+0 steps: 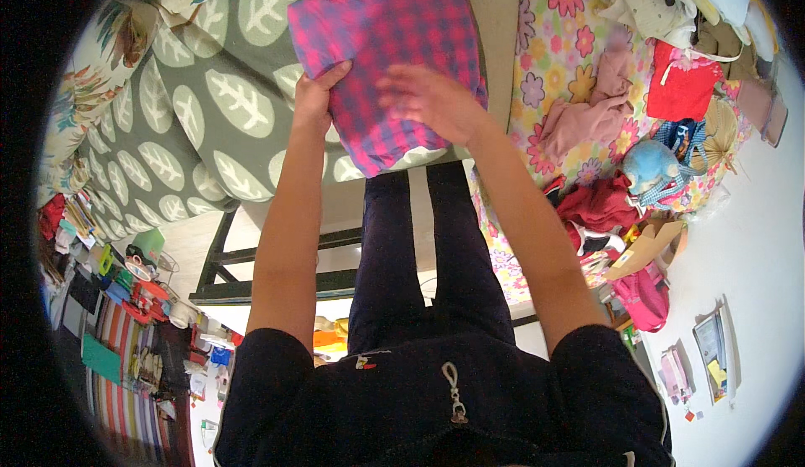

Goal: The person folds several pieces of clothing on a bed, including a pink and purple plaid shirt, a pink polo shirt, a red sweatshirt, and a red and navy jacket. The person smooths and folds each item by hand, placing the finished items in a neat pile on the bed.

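Observation:
A folded pink and purple checked cloth [394, 56] lies in front of me on a dark green blanket [243, 102] with pale leaf shapes. My left hand [317, 98] grips the cloth's left edge, thumb on top and fingers tucked out of sight underneath. Over the middle right of the same cloth is my right hand [432, 102], its fingers stretched out and slightly blurred. Whether those fingertips touch the fabric, I cannot tell. What kind of garment or cover the folded cloth is does not show.
To the right, a flowered sheet [545, 56] bears a crumpled pink garment [599, 102], a red cloth [681, 81], a blue plush toy [650, 165] and a pink bag [641, 299]. A dark bed frame [277, 291] runs below the blanket. Toys and a striped cloth [126, 383] fill the lower left.

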Demonstrator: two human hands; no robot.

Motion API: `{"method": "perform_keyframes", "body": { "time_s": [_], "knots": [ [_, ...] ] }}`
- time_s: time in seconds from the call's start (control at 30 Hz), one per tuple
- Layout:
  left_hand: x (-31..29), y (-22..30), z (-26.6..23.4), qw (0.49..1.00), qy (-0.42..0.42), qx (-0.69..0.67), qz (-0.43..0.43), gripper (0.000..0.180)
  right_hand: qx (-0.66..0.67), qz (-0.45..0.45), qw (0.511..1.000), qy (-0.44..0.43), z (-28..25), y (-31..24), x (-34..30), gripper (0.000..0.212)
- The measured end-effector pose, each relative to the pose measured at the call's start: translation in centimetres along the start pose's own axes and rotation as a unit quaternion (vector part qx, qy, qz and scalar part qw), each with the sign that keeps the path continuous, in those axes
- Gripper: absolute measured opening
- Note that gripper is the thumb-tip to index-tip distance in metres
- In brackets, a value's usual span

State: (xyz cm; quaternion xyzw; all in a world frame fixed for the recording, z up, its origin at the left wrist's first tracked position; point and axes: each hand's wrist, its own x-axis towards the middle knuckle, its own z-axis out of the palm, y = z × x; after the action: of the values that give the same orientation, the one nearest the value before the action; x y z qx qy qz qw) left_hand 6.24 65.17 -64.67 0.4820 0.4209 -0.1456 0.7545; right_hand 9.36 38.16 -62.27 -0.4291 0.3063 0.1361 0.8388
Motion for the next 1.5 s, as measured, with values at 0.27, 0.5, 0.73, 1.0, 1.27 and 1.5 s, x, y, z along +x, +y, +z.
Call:
{"method": "perform_keyframes", "body": {
  "time_s": [0.27, 0.5, 0.73, 1.0, 1.27, 1.5],
  "knots": [
    [-0.3, -1.9, -2.9, 0.996, -0.024, -0.087, -0.015, 0.056, -0.550, -0.117, 0.827, 0.016, 0.1, -1.2, 5.9, 0.054],
    [-0.3, -3.7, -3.4, 0.995, 0.014, -0.028, -0.095, 0.054, -0.575, -0.005, 0.818, -0.034, -0.6, 3.3, 5.2, 0.062],
    [-3.8, -0.1, -4.6, 0.988, -0.023, -0.069, -0.136, 0.058, -0.229, 0.309, 0.916, -0.116, 5.4, -1.1, -1.4, 0.042],
    [-15.2, 6.7, -2.4, 0.990, -0.115, 0.076, -0.028, 0.050, -0.291, 0.177, 0.934, -0.111, 5.4, -7.8, -12.1, 0.039],
    [-23.0, 6.5, -3.4, 0.920, -0.163, 0.356, -0.031, 0.038, -0.407, 0.157, 0.900, 0.005, 4.7, -10.1, -25.1, 0.035],
    [-26.9, 4.4, 0.1, 0.957, -0.211, 0.181, -0.086, 0.048, -0.237, 0.126, 0.963, 0.006, -0.8, -9.1, -30.6, 0.050]
  ]
}}
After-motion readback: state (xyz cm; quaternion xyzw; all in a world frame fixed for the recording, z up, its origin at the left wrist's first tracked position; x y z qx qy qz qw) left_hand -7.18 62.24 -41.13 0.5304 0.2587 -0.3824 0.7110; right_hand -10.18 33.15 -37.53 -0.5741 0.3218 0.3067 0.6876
